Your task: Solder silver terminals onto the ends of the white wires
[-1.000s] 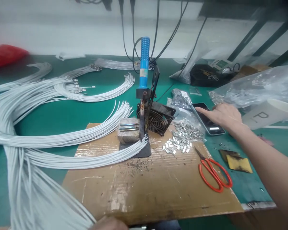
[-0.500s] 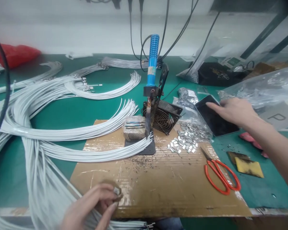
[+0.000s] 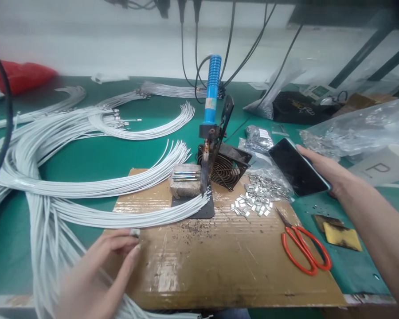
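Note:
A dark-screened smartphone (image 3: 297, 166) with a pale edge is tilted up in my right hand (image 3: 327, 170). My right fingers grip it along its right side, and their tips are hidden behind it. Over the front left of the cardboard, my left hand (image 3: 109, 261) is blurred, its fingers curled and the thumb close to the index finger. A small grey-white piece (image 3: 135, 231) shows at those fingertips; I cannot make out what it is. Bundles of white cables (image 3: 129, 210) lie beside and beneath my left hand. Red-handled scissors (image 3: 306, 250) rest below the phone.
A blue-handled soldering iron (image 3: 213, 88) stands clamped upright by a block (image 3: 186, 181) and a black fan (image 3: 228, 168). Small metal connector shells (image 3: 256, 197) are heaped on the cardboard (image 3: 219, 266). A yellow sponge (image 3: 342, 236) and clear plastic bags (image 3: 369, 124) are at the right.
My right hand has gone from touching the phone on the table to gripping and tilting it up. My left hand has shifted left and away from me, towards the cables.

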Action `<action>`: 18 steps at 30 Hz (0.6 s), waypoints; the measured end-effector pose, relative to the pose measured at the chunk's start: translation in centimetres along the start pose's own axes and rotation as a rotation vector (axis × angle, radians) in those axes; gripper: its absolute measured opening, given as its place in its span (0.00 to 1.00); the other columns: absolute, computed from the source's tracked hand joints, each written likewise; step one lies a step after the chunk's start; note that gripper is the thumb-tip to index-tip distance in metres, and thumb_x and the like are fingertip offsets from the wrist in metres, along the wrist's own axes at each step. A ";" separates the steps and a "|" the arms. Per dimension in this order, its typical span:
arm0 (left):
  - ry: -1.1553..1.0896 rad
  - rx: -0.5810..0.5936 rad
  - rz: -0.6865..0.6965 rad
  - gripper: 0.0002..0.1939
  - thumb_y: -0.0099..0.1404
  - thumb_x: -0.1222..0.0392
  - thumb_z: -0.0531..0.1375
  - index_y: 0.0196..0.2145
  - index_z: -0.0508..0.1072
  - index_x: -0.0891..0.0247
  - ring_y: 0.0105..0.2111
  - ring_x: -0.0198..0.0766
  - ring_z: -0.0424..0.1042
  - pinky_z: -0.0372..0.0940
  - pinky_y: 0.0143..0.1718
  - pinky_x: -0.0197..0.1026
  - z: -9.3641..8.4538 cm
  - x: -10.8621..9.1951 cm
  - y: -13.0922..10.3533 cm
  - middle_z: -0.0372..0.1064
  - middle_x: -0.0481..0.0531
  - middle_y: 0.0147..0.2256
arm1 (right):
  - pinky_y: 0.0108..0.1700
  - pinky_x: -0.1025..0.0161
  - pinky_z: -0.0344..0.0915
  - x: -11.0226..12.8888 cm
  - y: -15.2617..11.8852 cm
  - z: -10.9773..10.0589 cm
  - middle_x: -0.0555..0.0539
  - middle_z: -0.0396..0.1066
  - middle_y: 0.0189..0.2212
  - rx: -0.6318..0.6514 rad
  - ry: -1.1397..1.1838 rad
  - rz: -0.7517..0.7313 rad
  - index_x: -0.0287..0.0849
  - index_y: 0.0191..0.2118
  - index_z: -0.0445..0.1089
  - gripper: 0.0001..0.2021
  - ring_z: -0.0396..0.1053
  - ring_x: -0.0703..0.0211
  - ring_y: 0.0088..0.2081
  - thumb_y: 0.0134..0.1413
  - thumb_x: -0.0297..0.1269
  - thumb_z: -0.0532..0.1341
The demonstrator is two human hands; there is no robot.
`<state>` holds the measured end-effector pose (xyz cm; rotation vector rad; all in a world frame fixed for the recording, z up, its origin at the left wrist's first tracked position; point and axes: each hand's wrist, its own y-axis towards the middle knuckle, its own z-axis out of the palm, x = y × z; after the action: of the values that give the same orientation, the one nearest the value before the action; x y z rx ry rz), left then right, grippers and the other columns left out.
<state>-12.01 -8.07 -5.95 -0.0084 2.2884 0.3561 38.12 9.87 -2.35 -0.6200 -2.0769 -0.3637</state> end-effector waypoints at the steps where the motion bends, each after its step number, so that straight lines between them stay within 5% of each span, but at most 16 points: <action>1: 0.045 0.003 0.042 0.05 0.68 0.55 0.66 0.41 0.78 0.53 0.51 0.52 0.74 0.60 0.60 0.49 -0.3 0.4 0.3 0.77 0.52 0.48 | 0.49 0.49 0.76 -0.3 -0.1 -0.3 0.45 0.75 0.53 0.103 0.046 0.105 0.36 0.55 0.75 0.18 0.77 0.42 0.52 0.74 0.46 0.59; 3: 0.154 -0.001 0.135 0.06 0.68 0.56 0.66 0.43 0.78 0.53 0.52 0.54 0.74 0.59 0.63 0.52 -0.6 0.8 1.1 0.74 0.53 0.52 | 0.50 0.49 0.76 -0.7 -0.2 -0.9 0.44 0.75 0.54 0.264 0.144 0.307 0.39 0.56 0.74 0.17 0.77 0.45 0.52 0.73 0.46 0.61; 6: 0.324 -0.090 0.253 0.06 0.70 0.55 0.62 0.43 0.77 0.54 0.52 0.57 0.74 0.62 0.60 0.59 -0.6 1.0 2.1 0.72 0.57 0.53 | 0.51 0.49 0.76 -0.9 0.1 -1.4 0.42 0.74 0.57 0.328 0.269 0.446 0.43 0.59 0.73 0.17 0.76 0.50 0.51 0.71 0.44 0.64; 13: 0.504 -0.004 0.357 0.13 0.72 0.51 0.60 0.50 0.75 0.58 0.52 0.62 0.73 0.69 0.54 0.63 1.1 2.0 3.1 0.67 0.63 0.54 | 0.52 0.48 0.76 -1.4 0.8 -1.8 0.41 0.73 0.58 0.352 0.437 0.477 0.42 0.60 0.72 0.18 0.76 0.50 0.52 0.70 0.43 0.65; 18: 0.439 -0.051 0.285 0.15 0.70 0.50 0.61 0.51 0.76 0.56 0.48 0.59 0.75 0.67 0.55 0.62 1.4 3.8 3.1 0.66 0.61 0.54 | 0.52 0.48 0.76 -3.0 1.7 -1.9 0.41 0.73 0.58 0.367 0.498 0.452 0.42 0.60 0.72 0.18 0.76 0.49 0.52 0.70 0.43 0.65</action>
<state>-13.95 -4.34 -8.80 0.2375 2.7207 0.6100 41.70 9.52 -3.80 -0.6702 -1.4263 0.1179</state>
